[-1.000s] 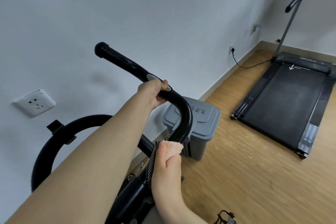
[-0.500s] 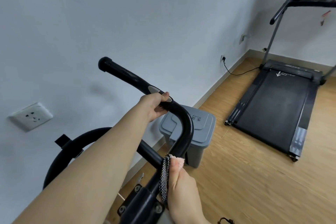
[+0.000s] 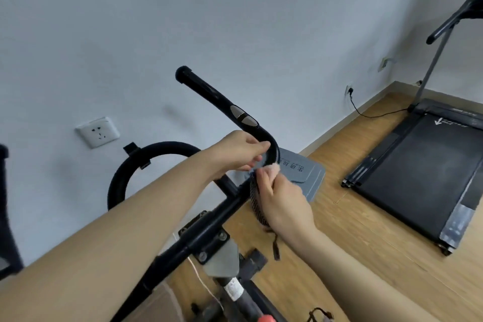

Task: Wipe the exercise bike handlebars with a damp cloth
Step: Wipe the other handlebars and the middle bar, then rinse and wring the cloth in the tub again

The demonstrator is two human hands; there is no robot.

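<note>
The black handlebar [image 3: 209,94] of the exercise bike rises from the stem [image 3: 206,232] and ends near the wall; silver sensor pads sit on its upper part. My left hand [image 3: 240,150] grips the bar at its bend, just below the pads. My right hand [image 3: 282,198] holds a pink cloth [image 3: 270,170] with a black-and-white patterned edge against the bar right under the bend. Most of the cloth is hidden by my fingers.
A grey lidded bin [image 3: 305,175] stands on the wooden floor behind the bar. A black treadmill [image 3: 418,170] lies at the right, its cable plugged into the wall. A wall socket [image 3: 98,132] and a black hose loop [image 3: 136,165] are at the left.
My left hand slid down from the sensor pads to the bend. The right hand with the cloth moved up the bar, close under the left hand. The camera view tilted down.
</note>
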